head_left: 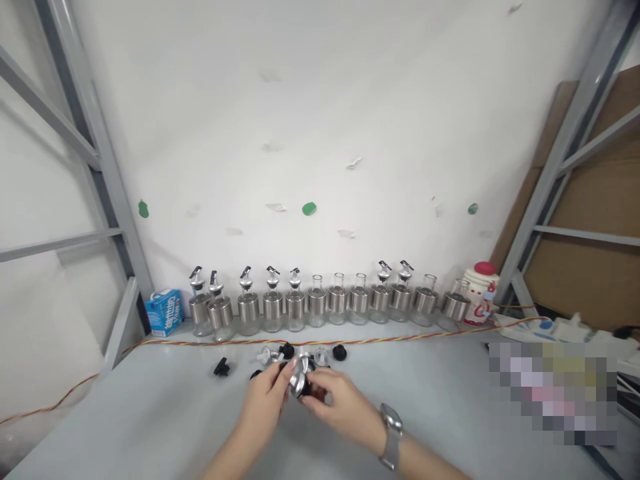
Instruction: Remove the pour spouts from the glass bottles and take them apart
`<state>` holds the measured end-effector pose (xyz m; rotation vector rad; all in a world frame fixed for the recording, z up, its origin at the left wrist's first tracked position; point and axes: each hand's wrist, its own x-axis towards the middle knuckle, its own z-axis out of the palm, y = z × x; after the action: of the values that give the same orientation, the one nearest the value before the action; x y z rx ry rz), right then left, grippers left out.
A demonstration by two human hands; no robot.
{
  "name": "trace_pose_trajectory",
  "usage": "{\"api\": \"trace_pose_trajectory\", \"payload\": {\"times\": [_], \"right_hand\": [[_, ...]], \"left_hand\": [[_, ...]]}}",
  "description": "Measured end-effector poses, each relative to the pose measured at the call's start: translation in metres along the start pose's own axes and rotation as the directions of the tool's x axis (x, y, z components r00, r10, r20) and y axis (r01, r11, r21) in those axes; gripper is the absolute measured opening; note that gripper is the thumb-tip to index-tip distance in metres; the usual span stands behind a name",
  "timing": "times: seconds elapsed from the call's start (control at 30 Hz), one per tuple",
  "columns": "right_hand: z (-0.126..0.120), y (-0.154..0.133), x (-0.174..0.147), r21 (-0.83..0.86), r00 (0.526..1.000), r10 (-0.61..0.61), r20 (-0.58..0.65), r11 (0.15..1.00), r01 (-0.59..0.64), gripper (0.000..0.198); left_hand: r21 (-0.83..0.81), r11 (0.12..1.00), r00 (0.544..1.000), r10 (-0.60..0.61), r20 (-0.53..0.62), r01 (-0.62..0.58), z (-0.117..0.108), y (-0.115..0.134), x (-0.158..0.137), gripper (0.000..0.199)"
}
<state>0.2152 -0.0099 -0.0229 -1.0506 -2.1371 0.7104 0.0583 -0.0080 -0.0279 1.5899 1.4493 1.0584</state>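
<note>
- One grey worktop (165,400) carries everything listed here.
- Two hands meet above its middle: the left hand (267,395) has its fingers (285,379) closed against one side of a single silver-and-black part, while the right hand (337,397) pinches the other side.
- One cream jar (475,292) with a red top stands at the row's right end.
- Twelve glass bottles (295,307) with metal bands stand in a row along the wall, long axes upright; seven bear pourer tops (273,275), five have bare necks.
- One blue carton (164,313) stands at the row's left end.
- The silver-and-black part (299,383) is tilted between the hands, black side toward the right fingers; blur and fingers hide which way its long axis points.
- At least three black pieces (339,352) and two pale pieces (321,357) lie behind or beside the hands.
</note>
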Motion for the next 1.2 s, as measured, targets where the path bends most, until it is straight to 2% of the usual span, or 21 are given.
{"api": "trace_pose_trajectory", "payload": {"times": [0.07, 0.13, 0.2, 0.3, 0.4, 0.5, 0.63, 0.73, 0.83, 0.9, 0.97, 1.07, 1.13, 1.2], "right_hand": [[-0.004, 0.005, 0.004, 0.296, 0.988, 0.074, 0.137, 0.948, -0.112, 0.011], [-0.007, 0.011, 0.007, 0.474, 0.960, 0.092, 0.263, 0.854, -0.212, 0.017], [-0.007, 0.015, 0.008, 0.520, 0.943, 0.087, 0.320, 0.816, -0.252, 0.021], [-0.006, 0.016, 0.006, 0.486, 0.947, 0.055, 0.317, 0.848, -0.211, 0.017], [-0.007, 0.009, 0.003, 0.384, 0.975, 0.004, 0.223, 0.919, -0.091, 0.012], [-0.008, -0.001, 0.001, 0.238, 0.994, -0.046, 0.100, 0.971, 0.021, 0.009], [-0.005, -0.007, -0.001, 0.044, 0.995, -0.094, -0.013, 0.995, 0.095, 0.012], [0.001, -0.003, -0.004, -0.196, 0.986, -0.154, -0.055, 0.970, 0.141, 0.014], [0.006, 0.000, -0.006, -0.451, 0.964, -0.258, -0.063, 0.869, 0.203, 0.013], [0.008, -0.001, -0.006, -0.492, 0.965, -0.254, -0.073, 0.850, 0.186, 0.013], [0.006, -0.001, -0.004, -0.394, 0.984, -0.155, -0.087, 0.913, 0.109, 0.011], [-0.003, 0.002, 0.002, -0.107, 1.000, -0.002, -0.016, 0.994, 0.000, 0.005], [-0.009, 0.009, 0.006, 0.068, 0.996, 0.033, 0.082, 0.997, -0.039, 0.009], [-0.013, 0.017, 0.007, 0.199, 0.983, 0.028, 0.179, 0.978, -0.064, 0.015]], "left_hand": [[0.143, 0.980, 0.990, 0.142, 0.012, -0.142, -0.003, 0.000, -0.002, 0.039], [0.272, 0.931, 0.970, 0.240, 0.044, -0.242, -0.005, 0.000, -0.005, 0.037], [0.353, 0.884, 0.952, 0.297, 0.078, -0.305, -0.007, 0.001, -0.007, 0.036], [0.402, 0.835, 0.927, 0.352, 0.132, -0.375, -0.008, 0.002, -0.010, 0.035], [0.374, 0.851, 0.929, 0.349, 0.121, -0.368, -0.007, 0.004, -0.011, 0.036], [0.279, 0.920, 0.961, 0.271, 0.055, -0.275, -0.004, 0.007, -0.011, 0.037], [0.193, 0.967, 0.985, 0.173, -0.011, -0.168, 0.000, 0.011, -0.011, 0.040], [0.116, 0.990, 0.994, 0.090, -0.068, -0.082, 0.003, 0.011, -0.010, 0.043], [-0.020, 1.000, 0.994, -0.026, -0.109, 0.024, 0.007, 0.006, -0.005, 0.049], [-0.092, 0.993, 0.992, -0.082, -0.092, 0.074, 0.008, 0.002, -0.001, 0.051], [-0.120, 0.989, 0.993, -0.099, -0.060, 0.091, 0.008, -0.002, 0.002, 0.051], [-0.117, 0.990, 0.996, -0.087, -0.020, 0.084, 0.005, -0.003, 0.003, 0.050], [-0.099, 0.994, 0.998, -0.049, 0.035, 0.052, 0.002, -0.002, 0.001, 0.048], [-0.050, 0.998, 0.994, 0.034, 0.104, -0.029, -0.002, 0.002, -0.003, 0.045]]}}
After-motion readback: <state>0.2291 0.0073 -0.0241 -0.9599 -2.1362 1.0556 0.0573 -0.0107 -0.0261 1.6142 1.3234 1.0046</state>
